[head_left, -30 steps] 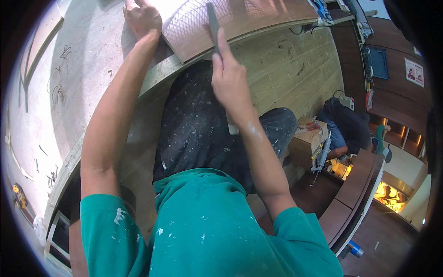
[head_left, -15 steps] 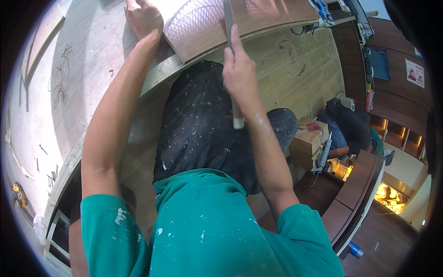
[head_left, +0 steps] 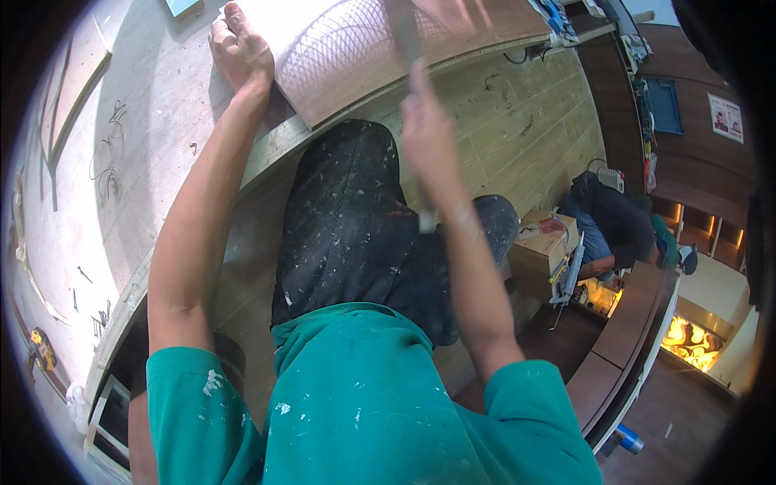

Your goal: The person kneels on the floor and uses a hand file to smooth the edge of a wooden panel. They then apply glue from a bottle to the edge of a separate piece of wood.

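Observation:
My right hand (head_left: 426, 133) is closed round a long narrow tool (head_left: 402, 32) with a flat grey blade and a pale handle end, its index finger stretched along it. Motion blurs both, and I cannot tell the tool's exact kind. The blade reaches up over a brown wooden board (head_left: 339, 85), which lies on the pale worktop (head_left: 153, 153) and catches bright glare. At the board's left edge my left hand (head_left: 241, 52) rests with curled fingers, gripping it; the fingertips are partly lost in the glare.
Thin wires (head_left: 109, 174) and several screws or nails lie on the worktop, with a yellow-and-black tool (head_left: 42, 349) at far left. To the right, a cardboard box (head_left: 540, 250) holds a caulking gun (head_left: 570, 275). Behind it another person (head_left: 614, 218) bends low beside a brown cabinet (head_left: 622, 323).
My right hand and the tool have shifted slightly down and right, now more blurred. My left hand sits slightly lower and farther left in view, still at the board's edge.

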Demonstrator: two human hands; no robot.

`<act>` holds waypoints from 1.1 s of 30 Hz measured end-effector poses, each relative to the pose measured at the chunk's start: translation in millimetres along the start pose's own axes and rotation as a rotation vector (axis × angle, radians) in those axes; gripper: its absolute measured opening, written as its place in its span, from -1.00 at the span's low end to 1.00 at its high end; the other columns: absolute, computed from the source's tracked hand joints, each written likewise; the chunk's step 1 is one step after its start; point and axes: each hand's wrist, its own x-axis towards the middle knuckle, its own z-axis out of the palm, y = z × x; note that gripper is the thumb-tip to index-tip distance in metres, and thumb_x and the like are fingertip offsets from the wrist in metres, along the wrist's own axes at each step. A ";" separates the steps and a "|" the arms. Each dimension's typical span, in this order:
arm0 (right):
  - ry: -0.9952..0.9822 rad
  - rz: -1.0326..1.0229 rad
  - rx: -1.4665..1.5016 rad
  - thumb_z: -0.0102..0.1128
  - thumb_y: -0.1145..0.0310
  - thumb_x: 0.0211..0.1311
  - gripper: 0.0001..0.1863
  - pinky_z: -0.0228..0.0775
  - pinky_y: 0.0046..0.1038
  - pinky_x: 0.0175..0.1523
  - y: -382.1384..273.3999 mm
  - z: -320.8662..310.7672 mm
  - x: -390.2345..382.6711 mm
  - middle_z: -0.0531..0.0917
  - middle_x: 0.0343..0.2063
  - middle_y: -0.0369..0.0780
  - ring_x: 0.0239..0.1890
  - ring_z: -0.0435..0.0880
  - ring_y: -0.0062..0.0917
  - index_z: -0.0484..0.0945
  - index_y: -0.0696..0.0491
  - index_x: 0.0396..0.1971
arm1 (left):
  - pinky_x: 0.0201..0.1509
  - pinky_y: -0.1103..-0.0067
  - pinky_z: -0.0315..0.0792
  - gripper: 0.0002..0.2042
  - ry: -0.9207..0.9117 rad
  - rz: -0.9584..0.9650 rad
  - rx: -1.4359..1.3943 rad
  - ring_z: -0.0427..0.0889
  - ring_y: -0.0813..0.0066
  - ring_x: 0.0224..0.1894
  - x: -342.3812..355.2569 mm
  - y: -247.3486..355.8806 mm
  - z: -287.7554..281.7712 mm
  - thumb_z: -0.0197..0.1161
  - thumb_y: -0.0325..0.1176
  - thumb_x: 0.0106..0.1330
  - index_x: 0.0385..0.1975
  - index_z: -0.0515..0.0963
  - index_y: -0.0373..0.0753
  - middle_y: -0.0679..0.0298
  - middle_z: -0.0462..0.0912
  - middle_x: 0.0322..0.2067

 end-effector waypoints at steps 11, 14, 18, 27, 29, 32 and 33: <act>-0.001 -0.069 -0.060 0.01 0.37 0.54 -0.36 0.57 0.04 -0.25 -10.2 2.6 7.8 0.69 -0.43 0.24 -0.37 0.74 0.12 0.19 -0.03 0.57 | 0.30 0.19 0.44 -0.23 -0.004 -0.008 0.004 0.63 -0.11 0.19 -1.0 2.0 -0.6 -0.28 0.27 0.64 0.13 0.63 -0.38 -0.14 0.70 0.08; -0.092 -0.255 -0.054 0.04 0.40 0.52 -0.31 0.52 0.04 -0.28 -17.6 38.3 -48.5 0.67 -0.55 0.18 -0.45 0.72 0.14 0.13 -0.05 0.60 | 0.31 0.19 0.44 -0.24 0.009 -0.013 -0.001 0.63 -0.12 0.19 0.1 2.3 0.4 -0.28 0.26 0.64 0.12 0.63 -0.39 -0.15 0.70 0.08; -0.102 -0.180 -0.023 0.06 0.41 0.50 -0.30 0.51 0.10 -0.23 -17.4 19.7 -26.0 0.66 -0.49 0.22 -0.41 0.71 0.19 0.13 -0.08 0.60 | 0.31 0.19 0.44 -0.24 0.019 -0.001 0.008 0.64 -0.12 0.18 3.0 1.4 -4.8 -0.28 0.25 0.65 0.11 0.63 -0.41 -0.15 0.70 0.08; -0.137 -0.284 -0.118 0.09 0.37 0.49 -0.29 0.58 0.10 -0.11 -24.6 46.5 -57.8 0.67 -0.43 0.25 -0.36 0.72 0.19 0.14 -0.12 0.59 | 0.31 0.18 0.44 -0.24 -0.016 -0.022 -0.002 0.63 -0.15 0.18 0.7 1.9 -3.4 -0.30 0.25 0.65 0.12 0.62 -0.39 -0.17 0.68 0.10; -0.064 -0.273 -0.053 0.08 0.35 0.50 -0.29 0.60 0.07 -0.14 -11.9 34.8 -31.1 0.67 -0.45 0.24 -0.38 0.75 0.12 0.14 -0.12 0.60 | 0.31 0.17 0.44 -0.24 -0.015 -0.020 -0.005 0.63 -0.15 0.19 1.4 7.8 -4.3 -0.31 0.26 0.64 0.13 0.62 -0.38 -0.16 0.68 0.10; 0.001 -0.076 -0.065 0.05 0.36 0.52 -0.31 0.62 0.02 -0.19 -7.0 6.2 17.8 0.70 -0.45 0.20 -0.41 0.77 0.05 0.14 -0.06 0.59 | 0.32 0.16 0.43 -0.23 -0.018 -0.023 0.005 0.62 -0.13 0.20 1.1 5.3 -4.8 -0.32 0.27 0.64 0.13 0.62 -0.36 -0.16 0.67 0.11; 0.041 -0.098 -0.078 0.04 0.36 0.52 -0.31 0.62 0.01 -0.21 -0.7 7.2 23.7 0.71 -0.45 0.19 -0.43 0.77 0.04 0.14 -0.04 0.59 | 0.32 0.16 0.43 -0.23 -0.020 -0.022 0.007 0.62 -0.13 0.20 1.4 4.6 -3.0 -0.32 0.27 0.64 0.14 0.62 -0.36 -0.16 0.67 0.11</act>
